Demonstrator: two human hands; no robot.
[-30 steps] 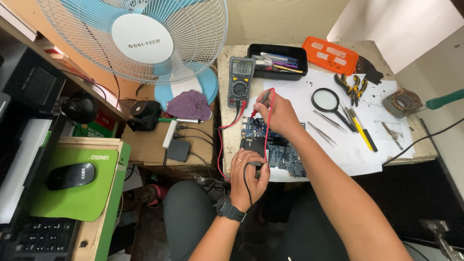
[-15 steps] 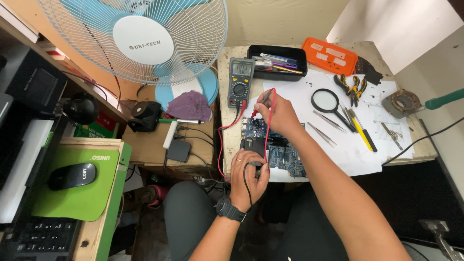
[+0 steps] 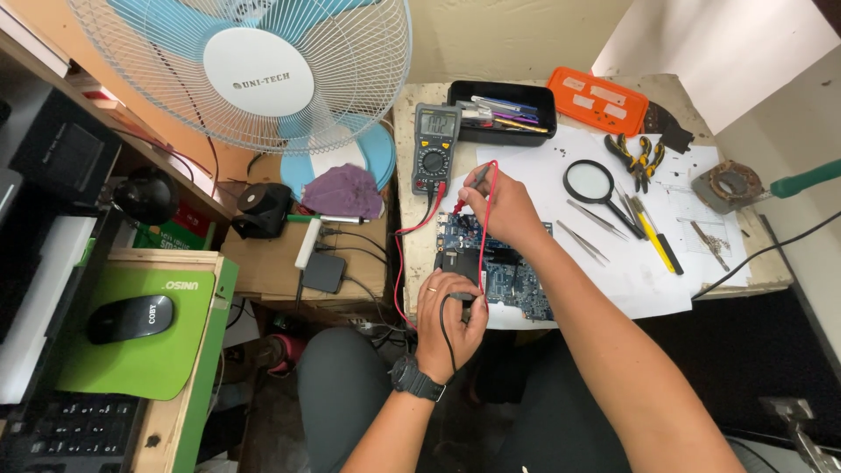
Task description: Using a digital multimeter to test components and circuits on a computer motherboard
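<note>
On blue circuit board point(image 3: 512, 278), R hand point(image 3: 504, 210) w/ red probe point(image 3: 467, 193), L hand point(image 3: 448, 314) w/ black probe point(image 3: 464, 302)

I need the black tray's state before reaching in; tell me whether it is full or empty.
Partly full: the black rectangular plastic tray holds a loose pile of pens and slim tools, with bare floor showing on its left side.

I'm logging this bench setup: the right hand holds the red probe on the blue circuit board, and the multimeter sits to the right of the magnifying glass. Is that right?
Not quite. In the head view the multimeter sits to the left of the magnifying glass, not the right. The rest holds: the right hand holds the red probe on the blue circuit board.
</note>
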